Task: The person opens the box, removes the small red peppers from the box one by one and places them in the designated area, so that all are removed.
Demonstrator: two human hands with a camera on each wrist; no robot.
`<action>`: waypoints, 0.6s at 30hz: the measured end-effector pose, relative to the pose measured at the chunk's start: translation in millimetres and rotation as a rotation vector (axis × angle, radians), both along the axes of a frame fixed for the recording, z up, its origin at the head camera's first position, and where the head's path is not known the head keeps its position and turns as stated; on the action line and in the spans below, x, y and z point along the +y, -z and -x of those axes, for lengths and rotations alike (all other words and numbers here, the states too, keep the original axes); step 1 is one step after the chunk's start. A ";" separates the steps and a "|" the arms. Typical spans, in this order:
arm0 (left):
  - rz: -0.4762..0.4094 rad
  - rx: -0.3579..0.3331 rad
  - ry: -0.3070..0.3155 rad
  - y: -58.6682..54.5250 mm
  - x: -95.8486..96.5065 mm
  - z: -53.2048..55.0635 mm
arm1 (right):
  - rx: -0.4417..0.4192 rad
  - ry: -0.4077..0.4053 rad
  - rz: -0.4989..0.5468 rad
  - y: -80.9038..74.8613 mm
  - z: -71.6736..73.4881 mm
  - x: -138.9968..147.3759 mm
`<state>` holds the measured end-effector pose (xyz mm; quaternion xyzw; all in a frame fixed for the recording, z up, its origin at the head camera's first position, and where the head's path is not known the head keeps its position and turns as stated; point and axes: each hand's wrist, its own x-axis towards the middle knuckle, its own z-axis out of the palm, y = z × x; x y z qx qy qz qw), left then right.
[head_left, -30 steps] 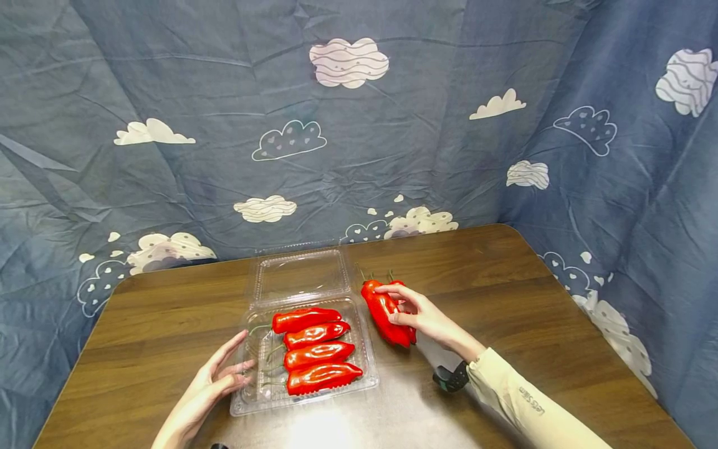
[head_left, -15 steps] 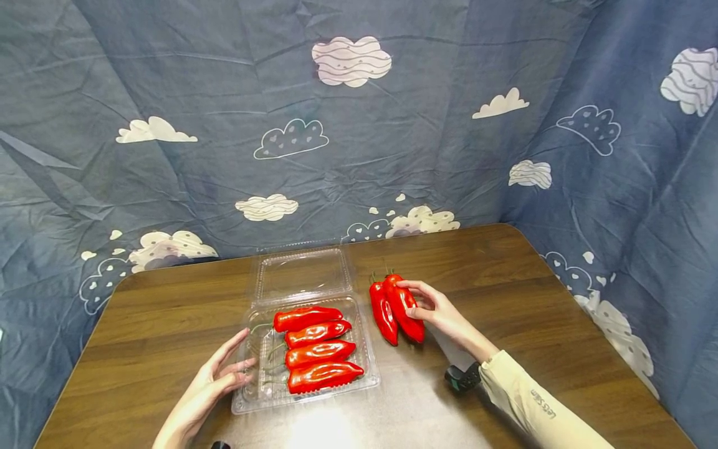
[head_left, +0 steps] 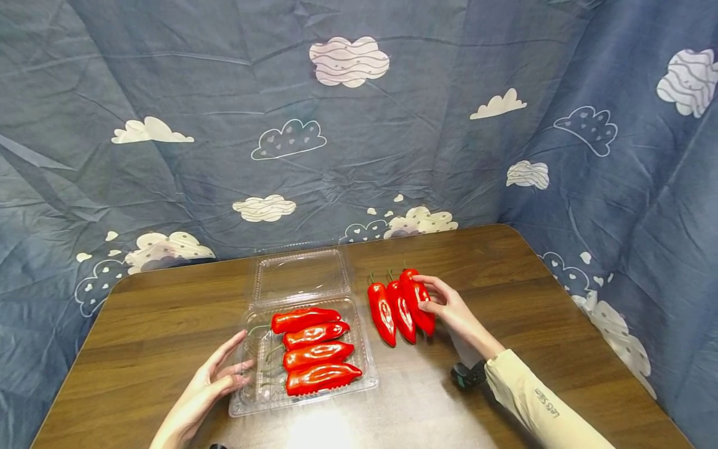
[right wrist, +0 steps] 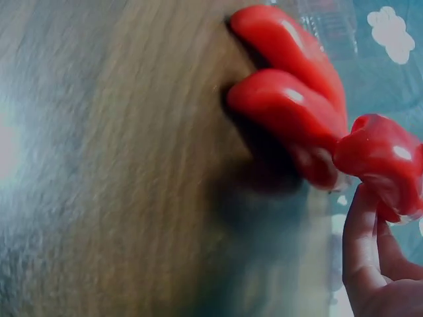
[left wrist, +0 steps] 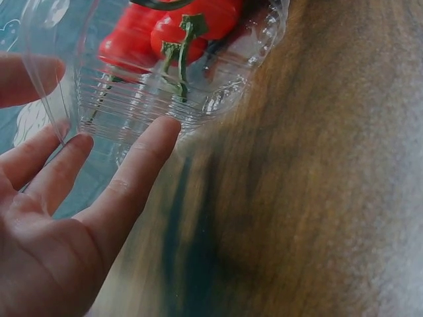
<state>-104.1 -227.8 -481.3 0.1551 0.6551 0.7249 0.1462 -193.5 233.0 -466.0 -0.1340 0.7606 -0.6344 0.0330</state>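
Observation:
My right hand (head_left: 455, 312) pinches a long red pepper (head_left: 415, 293) between thumb and fingers; in the right wrist view this red pepper (right wrist: 383, 162) appears lifted above the wood. Just left of it, two more red peppers (head_left: 382, 317) lie side by side on the table, stems pointing away. Several red peppers (head_left: 320, 355) fill a clear plastic clamshell box (head_left: 241, 408) in a row, stems to the left. My left hand (head_left: 202, 386) is at the box's left side, fingers extended; in the left wrist view, fingertips (left wrist: 165, 129) meet the ribbed plastic wall.
The box's clear lid (head_left: 303, 274) is folded back flat toward the rear of the wooden table (head_left: 493, 274). A blue cloth with cloud prints (head_left: 392, 137) hangs behind the table and along its right side. Bright glare covers the table's front middle.
My right hand has shifted rightward across the bunched peppers. Two now lie separately on the table, and the hand holds another to their right. My left hand and the box have stayed put.

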 end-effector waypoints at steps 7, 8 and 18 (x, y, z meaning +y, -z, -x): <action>0.016 -0.010 -0.011 -0.6 0.7 0.1 | -0.027 0.042 -0.012 6.7 2.3 5.3; 0.022 -0.013 -0.016 -1.0 0.8 0.3 | -0.028 0.049 -0.020 7.9 3.2 6.0; 0.027 -0.009 -0.019 -1.0 0.3 -0.2 | -0.118 0.090 -0.050 12.1 4.9 7.9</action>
